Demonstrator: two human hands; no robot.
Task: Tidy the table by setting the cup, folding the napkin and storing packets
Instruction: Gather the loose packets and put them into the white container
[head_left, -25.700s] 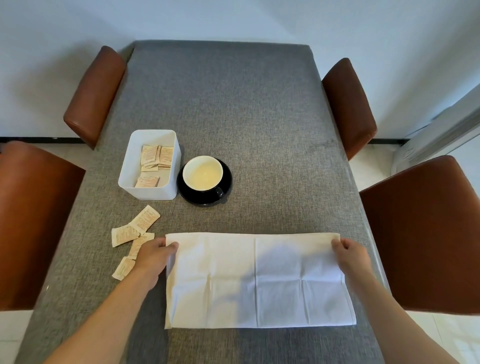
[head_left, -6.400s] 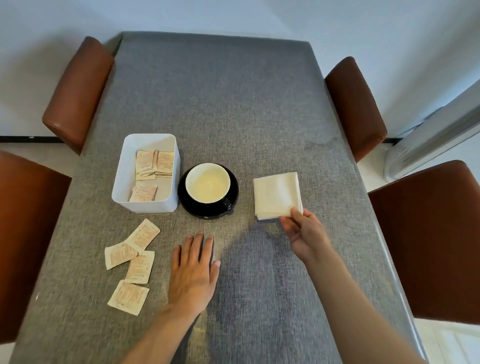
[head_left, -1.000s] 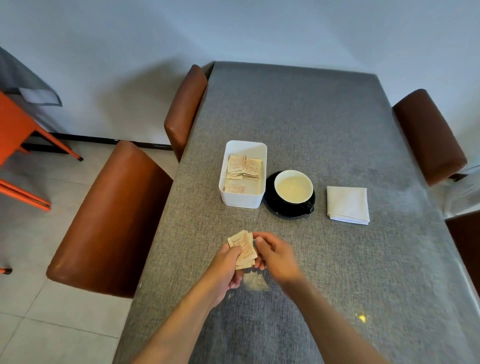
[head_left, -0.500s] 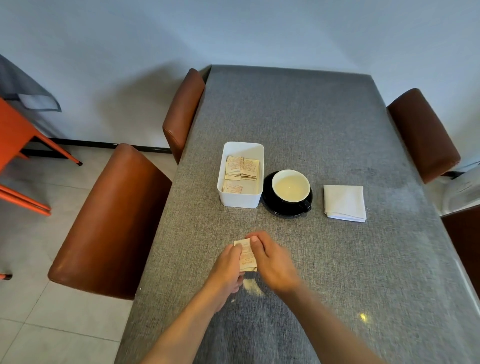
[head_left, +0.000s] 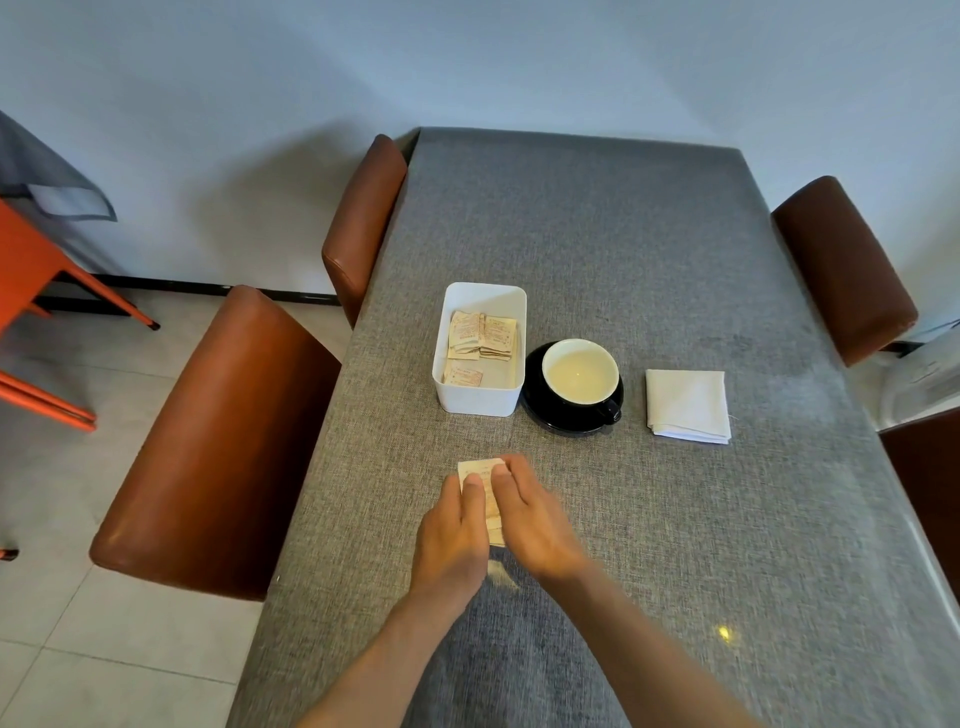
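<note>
A small stack of beige packets (head_left: 483, 470) lies on the grey table (head_left: 597, 234), pressed between my left hand (head_left: 454, 525) and my right hand (head_left: 535, 512). Both hands grip the stack from its sides and hide most of it. Beyond them stands a white bin (head_left: 480, 299) with several packets (head_left: 480, 335) inside. To its right a white cup (head_left: 580, 370) sits on a black saucer (head_left: 540, 415). The folded white napkin (head_left: 687, 405) lies flat to the right of the saucer.
Brown chairs stand at the table's left side, one near (head_left: 218, 441) and one further back (head_left: 363, 218), and another at the right (head_left: 841, 265). An orange chair (head_left: 36, 291) is on the tiled floor at far left.
Both hands have squared the loose packets into a tighter stack and lowered it onto the table. The view has shifted slightly; bin, cup and napkin have not moved.
</note>
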